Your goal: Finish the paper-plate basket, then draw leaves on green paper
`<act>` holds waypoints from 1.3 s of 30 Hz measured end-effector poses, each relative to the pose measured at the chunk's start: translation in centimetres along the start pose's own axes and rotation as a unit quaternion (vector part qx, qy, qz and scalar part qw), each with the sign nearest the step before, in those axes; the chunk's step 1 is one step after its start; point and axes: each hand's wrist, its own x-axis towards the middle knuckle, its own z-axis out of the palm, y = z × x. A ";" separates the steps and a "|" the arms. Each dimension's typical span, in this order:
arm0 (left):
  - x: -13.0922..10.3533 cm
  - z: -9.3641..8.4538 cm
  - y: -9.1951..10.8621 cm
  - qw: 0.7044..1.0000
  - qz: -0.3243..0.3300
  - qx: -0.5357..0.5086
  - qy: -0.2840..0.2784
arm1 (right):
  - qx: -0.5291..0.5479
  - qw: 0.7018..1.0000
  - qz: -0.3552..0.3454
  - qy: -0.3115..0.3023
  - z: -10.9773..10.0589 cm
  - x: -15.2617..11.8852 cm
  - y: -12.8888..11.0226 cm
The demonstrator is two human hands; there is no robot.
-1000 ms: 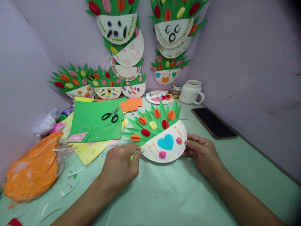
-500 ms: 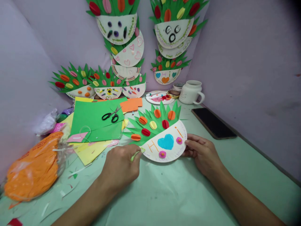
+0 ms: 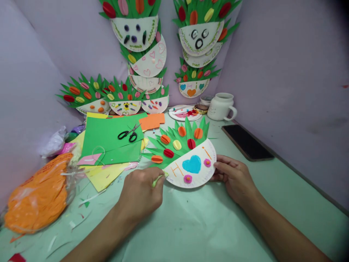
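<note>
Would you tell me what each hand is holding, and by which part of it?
The right hand holds the paper plate by its right edge. The left hand pinches a thin green thing near the end at the plate.

The phone [image 3: 247,142] at the right of the frame has a dark glossy screen which looks smooth, and the white mug [image 3: 221,106], above it to the left, shows a smooth surface with a soft shine. The green sheets [image 3: 113,140], left of centre, look like flat matt paper, while the orange material [image 3: 38,193] at lower left is inside clear, wrinkled, shiny plastic.
</note>
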 end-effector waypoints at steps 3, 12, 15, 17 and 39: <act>0.0 0.0 0.1 1.000 0.000 0.001 -0.002 | -0.001 1.000 -0.002 0.000 0.0 0.0 0.0; -0.1 0.0 0.0 1.000 -0.002 0.010 -0.009 | -0.003 1.000 -0.006 -0.004 -0.2 0.1 0.3; -0.1 0.0 0.0 1.000 -0.001 0.014 -0.010 | -0.001 1.000 -0.008 -0.002 -0.1 0.1 0.2; 0.0 0.0 0.0 1.000 -0.002 0.015 -0.012 | 0.002 1.000 -0.007 0.003 0.0 0.1 0.2; 0.0 0.0 0.3 0.999 -0.015 0.007 -0.032 | -0.014 1.000 -0.007 0.002 0.1 0.0 0.0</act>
